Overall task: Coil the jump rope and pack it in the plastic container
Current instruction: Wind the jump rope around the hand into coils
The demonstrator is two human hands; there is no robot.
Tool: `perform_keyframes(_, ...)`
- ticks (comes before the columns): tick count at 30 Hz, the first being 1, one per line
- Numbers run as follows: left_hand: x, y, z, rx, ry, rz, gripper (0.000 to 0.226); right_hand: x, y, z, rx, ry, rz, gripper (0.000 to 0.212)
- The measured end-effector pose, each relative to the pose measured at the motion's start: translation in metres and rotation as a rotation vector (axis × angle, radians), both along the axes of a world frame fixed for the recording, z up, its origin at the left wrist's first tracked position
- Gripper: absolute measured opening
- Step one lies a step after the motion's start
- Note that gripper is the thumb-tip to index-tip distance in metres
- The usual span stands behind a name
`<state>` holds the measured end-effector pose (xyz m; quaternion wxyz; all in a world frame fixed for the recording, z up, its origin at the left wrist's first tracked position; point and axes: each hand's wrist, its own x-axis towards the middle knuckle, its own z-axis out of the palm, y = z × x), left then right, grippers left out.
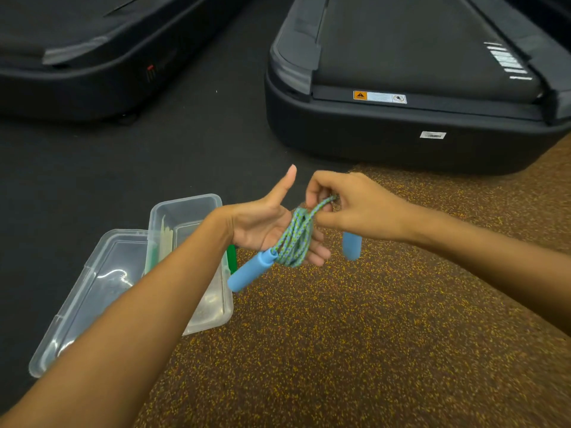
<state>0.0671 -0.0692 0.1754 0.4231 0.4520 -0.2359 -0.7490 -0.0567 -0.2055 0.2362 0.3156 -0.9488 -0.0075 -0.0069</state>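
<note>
Your left hand (265, 225) is held palm up with the thumb raised and the fingers (318, 253) spread flat, not clenched; the blue-green jump rope (295, 239) is wound in several turns around those fingers. One blue handle (250, 271) hangs from the coil below your palm, slanting down to the left. Your right hand (349, 208) pinches a strand of the rope between thumb and fingertips just beside the coil, and the second blue handle (352, 245) dangles under that hand.

Below your left forearm, on the floor (340, 350), sits the clear plastic container (185, 211), open. Inside it you can see pale, stick-like pieces and something green along one side; what they are you cannot tell through the plastic. A green item (231, 257) shows at its far edge, partly hidden by your wrist. The clear lid (92, 291) lies flat just beside the container on its left, touching it. Two dark treadmills (401, 118) stand beyond on the black mat.
</note>
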Motion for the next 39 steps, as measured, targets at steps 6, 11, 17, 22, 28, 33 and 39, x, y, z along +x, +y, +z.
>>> perform_keyframes(6,-0.003,-0.001,-0.001,0.019,0.018,-0.018,0.125,0.007,-0.008,-0.002,0.346,0.074,-0.060,0.015)
perform_keyframes(11,-0.005,-0.004,0.002,0.018,-0.002,-0.033,0.124,0.011,-0.013,-0.001,0.524,0.078,-0.127,0.018)
perform_keyframes(17,-0.008,-0.005,0.009,-0.009,0.024,-0.032,0.119,0.012,-0.021,-0.010,0.572,0.119,-0.155,0.015)
perform_keyframes(22,-0.008,-0.006,0.017,-0.083,0.054,0.038,0.112,0.012,-0.025,-0.017,0.663,0.110,-0.189,0.014)
perform_keyframes(28,-0.007,-0.005,0.016,-0.176,0.116,0.215,0.102,0.011,-0.023,-0.024,0.829,0.125,-0.232,0.019)
perform_keyframes(33,-0.010,-0.008,0.015,-0.206,0.164,0.377,0.105,0.011,-0.007,-0.036,1.062,0.183,-0.285,0.015)
perform_keyframes(39,-0.010,-0.008,0.011,-0.246,0.256,0.493,0.098,0.009,0.008,-0.045,1.358,0.237,-0.323,0.014)
